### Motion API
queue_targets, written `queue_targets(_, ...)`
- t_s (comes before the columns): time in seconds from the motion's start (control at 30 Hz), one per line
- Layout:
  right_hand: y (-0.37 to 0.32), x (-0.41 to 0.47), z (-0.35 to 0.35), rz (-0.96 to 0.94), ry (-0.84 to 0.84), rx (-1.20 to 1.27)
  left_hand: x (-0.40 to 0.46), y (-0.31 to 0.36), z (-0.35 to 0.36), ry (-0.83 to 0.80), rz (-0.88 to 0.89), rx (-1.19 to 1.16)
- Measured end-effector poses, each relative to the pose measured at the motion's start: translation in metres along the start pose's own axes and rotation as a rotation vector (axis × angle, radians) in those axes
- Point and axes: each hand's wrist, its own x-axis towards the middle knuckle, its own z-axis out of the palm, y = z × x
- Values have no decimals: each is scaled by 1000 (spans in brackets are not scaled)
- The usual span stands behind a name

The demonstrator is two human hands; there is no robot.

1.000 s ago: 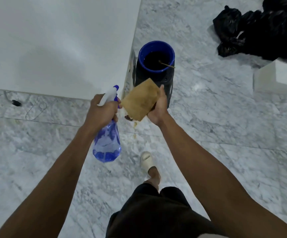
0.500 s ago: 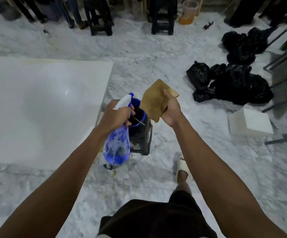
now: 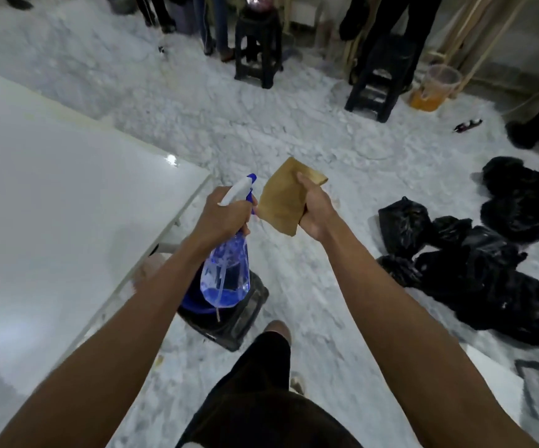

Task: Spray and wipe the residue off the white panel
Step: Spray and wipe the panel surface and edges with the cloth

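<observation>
The left hand (image 3: 221, 215), arm outstretched, wraps its grip round the neck of a translucent blue plastic spray bottle (image 3: 226, 273), nozzle pointing forward. Just right of the bottle, the right hand (image 3: 315, 208) pinches a tan square cloth (image 3: 281, 202). The glossy white panel (image 3: 61, 221) lies left of the bottle.

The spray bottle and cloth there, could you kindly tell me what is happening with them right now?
A person stands beside the white panel. The left hand grips a blue spray bottle by its trigger head, nozzle aimed toward the brown cloth pinched in the right hand. Both are held over the marble floor, not over the panel. No wiping is underway.
</observation>
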Motion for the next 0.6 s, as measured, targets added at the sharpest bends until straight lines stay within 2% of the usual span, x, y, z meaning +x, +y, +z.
queue_targets(0.33, -114, 220, 56, 83, -234, -189, 204, 45, 11, 286, -73, -43)
queue_targets(0.43, -146, 279, 80, 114, -293, -213, 259, 64, -2, 306, -61, 17)
queue_targets(0.6, -194, 375, 149, 219, -386, -247, 349, 97, -50, 441, -165, -60)
